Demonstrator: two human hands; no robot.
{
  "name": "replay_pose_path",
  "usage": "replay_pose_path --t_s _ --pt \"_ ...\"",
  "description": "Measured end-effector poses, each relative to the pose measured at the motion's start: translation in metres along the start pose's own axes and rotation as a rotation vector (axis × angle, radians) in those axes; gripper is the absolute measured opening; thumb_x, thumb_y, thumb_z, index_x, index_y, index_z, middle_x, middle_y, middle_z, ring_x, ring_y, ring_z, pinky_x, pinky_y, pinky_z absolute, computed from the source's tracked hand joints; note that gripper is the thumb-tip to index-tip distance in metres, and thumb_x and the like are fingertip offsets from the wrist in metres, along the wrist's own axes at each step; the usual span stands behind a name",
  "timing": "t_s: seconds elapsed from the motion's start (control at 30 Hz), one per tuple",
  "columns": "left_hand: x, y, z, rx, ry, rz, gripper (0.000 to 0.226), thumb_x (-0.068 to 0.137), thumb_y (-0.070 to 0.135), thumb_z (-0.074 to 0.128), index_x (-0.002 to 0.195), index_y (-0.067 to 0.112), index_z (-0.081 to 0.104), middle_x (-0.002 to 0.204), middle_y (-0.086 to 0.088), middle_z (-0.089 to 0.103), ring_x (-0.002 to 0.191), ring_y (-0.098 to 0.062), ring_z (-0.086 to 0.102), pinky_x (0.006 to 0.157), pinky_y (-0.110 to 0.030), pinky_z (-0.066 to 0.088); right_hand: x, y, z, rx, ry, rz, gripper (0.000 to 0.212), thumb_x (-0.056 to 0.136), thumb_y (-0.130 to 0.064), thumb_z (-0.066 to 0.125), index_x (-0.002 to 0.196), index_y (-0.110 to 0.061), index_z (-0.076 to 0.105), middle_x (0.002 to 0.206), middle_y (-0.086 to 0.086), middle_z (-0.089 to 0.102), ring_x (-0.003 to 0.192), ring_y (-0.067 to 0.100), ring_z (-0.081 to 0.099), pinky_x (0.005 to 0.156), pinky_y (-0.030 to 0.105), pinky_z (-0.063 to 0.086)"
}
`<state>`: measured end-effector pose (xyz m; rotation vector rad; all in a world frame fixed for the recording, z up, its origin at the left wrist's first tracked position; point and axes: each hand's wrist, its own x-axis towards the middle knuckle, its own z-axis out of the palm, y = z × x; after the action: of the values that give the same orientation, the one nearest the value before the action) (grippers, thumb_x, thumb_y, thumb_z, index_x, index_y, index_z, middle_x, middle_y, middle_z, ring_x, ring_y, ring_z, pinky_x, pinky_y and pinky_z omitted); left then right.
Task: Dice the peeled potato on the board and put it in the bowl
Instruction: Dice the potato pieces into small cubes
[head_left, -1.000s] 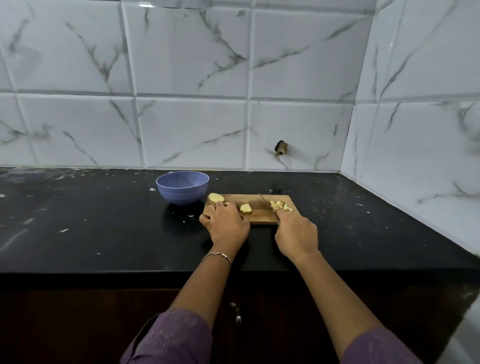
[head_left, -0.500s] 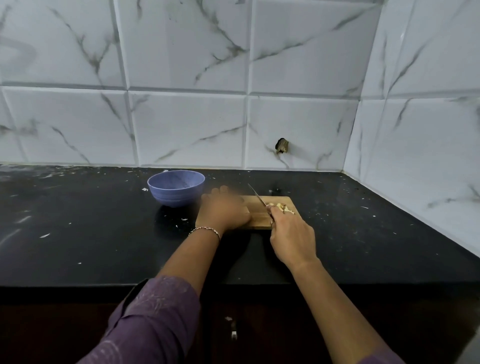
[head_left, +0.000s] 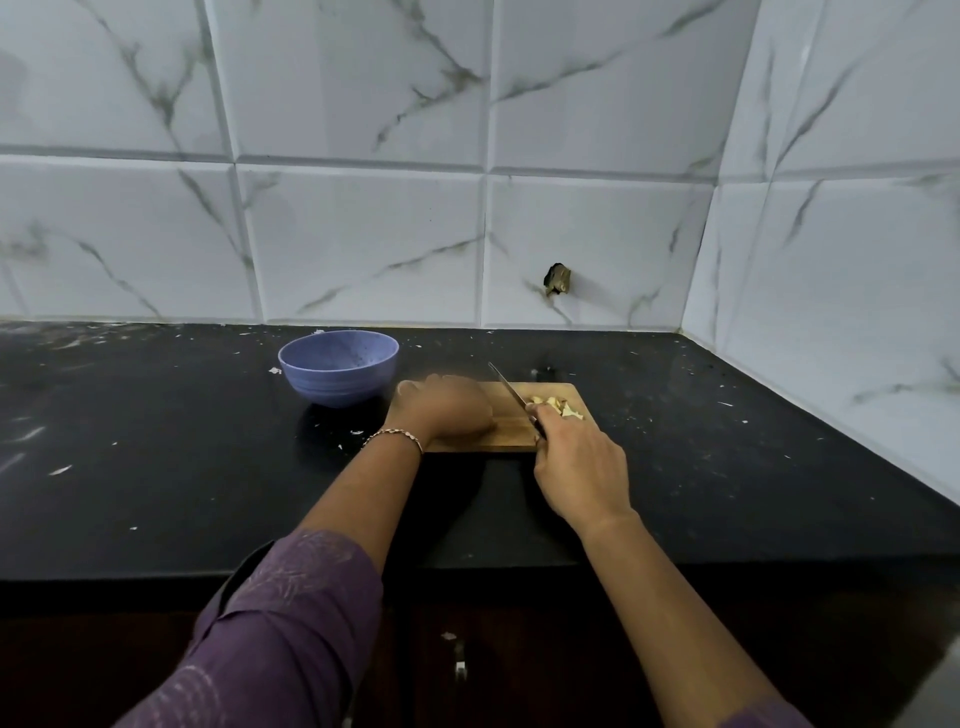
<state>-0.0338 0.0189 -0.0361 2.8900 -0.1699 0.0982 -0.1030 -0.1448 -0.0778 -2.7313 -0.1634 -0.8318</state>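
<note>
The counter (head_left: 156, 467) is carrying the board (head_left: 511, 436), the bowl (head_left: 337, 371) sitting just left. The left hand (head_left: 444, 410) is covering the board's left end, its grasp too blurred to tell; the right hand (head_left: 579, 462) is gripping the knife (head_left: 511, 392), potato dice (head_left: 556, 405) lying just beyond it.

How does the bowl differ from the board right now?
The bowl is blue, round and deep; the board is wooden, flat and rectangular. No potato shows in the bowl; diced potato lies on the board's right end. No hand touches the bowl; the left hand covers the board's left part. Both sit on the black counter.
</note>
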Motion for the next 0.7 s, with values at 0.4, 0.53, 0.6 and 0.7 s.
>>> replay_pose_path --t_s 0.4,0.53,0.6,0.7 --pt "0.004 -0.003 0.002 0.06 0.049 0.073 0.043 0.093 0.053 0.057 0.13 0.033 0.056 0.131 0.01 0.058 0.133 -0.019 0.038 0.105 -0.047 0.019 0.0 0.0 -0.001 0.014 -0.005 0.021 0.045 0.098 -0.018 0.052 0.139 -0.035 0.048 0.105 -0.004 0.066 0.094 0.018 0.063 0.071 0.032 0.05" --pt "0.008 -0.004 0.006 0.061 0.11 0.077 0.049 0.088 0.058 0.06 0.129 0.031 0.055 0.126 0.011 0.062 0.129 -0.02 0.043 0.1 -0.045 0.021 0.0 -0.001 -0.002 0.012 -0.002 0.02 0.044 0.098 -0.019 0.054 0.139 -0.034 0.049 0.104 -0.004 0.066 0.092 0.017 0.063 0.071 0.032 0.052" --pt "0.009 -0.005 0.008 0.079 0.147 0.08 0.05 0.086 0.062 0.06 0.124 0.03 0.056 0.122 0.01 0.063 0.126 -0.019 0.045 0.097 -0.045 0.022 0.0 -0.001 -0.002 0.017 -0.003 0.017 0.044 0.098 -0.019 0.054 0.139 -0.034 0.049 0.104 -0.004 0.066 0.092 0.016 0.063 0.072 0.032 0.052" --pt "0.01 -0.005 0.009 0.069 0.169 0.083 0.048 0.085 0.062 0.062 0.12 0.03 0.058 0.119 0.01 0.064 0.124 -0.019 0.047 0.097 -0.045 0.023 0.0 -0.001 -0.002 0.022 -0.003 0.022 0.043 0.098 -0.019 0.054 0.138 -0.034 0.05 0.104 -0.004 0.066 0.093 0.017 0.062 0.072 0.033 0.052"
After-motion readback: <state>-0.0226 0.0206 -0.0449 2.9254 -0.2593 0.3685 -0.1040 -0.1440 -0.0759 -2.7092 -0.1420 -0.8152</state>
